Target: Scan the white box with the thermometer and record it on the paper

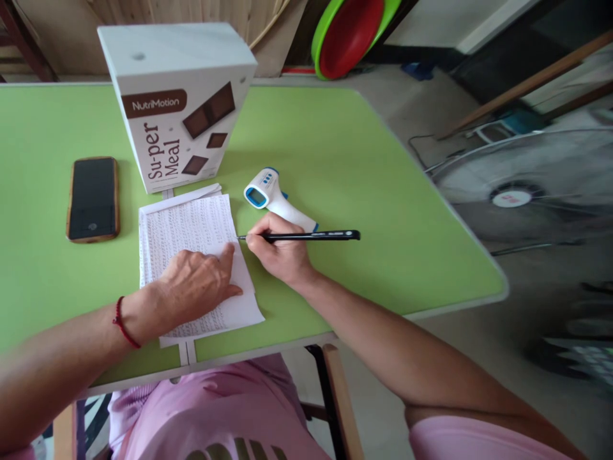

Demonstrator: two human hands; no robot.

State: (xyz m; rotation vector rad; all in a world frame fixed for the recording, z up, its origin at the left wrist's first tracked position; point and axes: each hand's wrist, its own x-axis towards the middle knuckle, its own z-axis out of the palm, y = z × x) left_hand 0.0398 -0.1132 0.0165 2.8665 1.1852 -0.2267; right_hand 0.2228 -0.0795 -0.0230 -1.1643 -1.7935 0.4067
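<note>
Sheets of white paper (pixel 191 220), covered in rows of small handwriting, lie on the green table. Across them rests my left hand (pixel 198 281), its index finger and thumb apart near the right edge and its other fingers partly hidden; it holds nothing. Pinched in my right hand (pixel 282 252) is a black pen (pixel 330 236), with its tip at the right edge of the paper. Just beyond that hand lies a white and blue infrared thermometer (pixel 274 195), partly covered by the fingers.
A tall white box (pixel 160 140) printed "Su-per Meal" stands behind the paper. To the left lies a phone (pixel 93 199) in a brown case. The green table (pixel 383 211) has a pale rim. An electric fan (pixel 517 191) is off to the right, with basins (pixel 349 35) behind.
</note>
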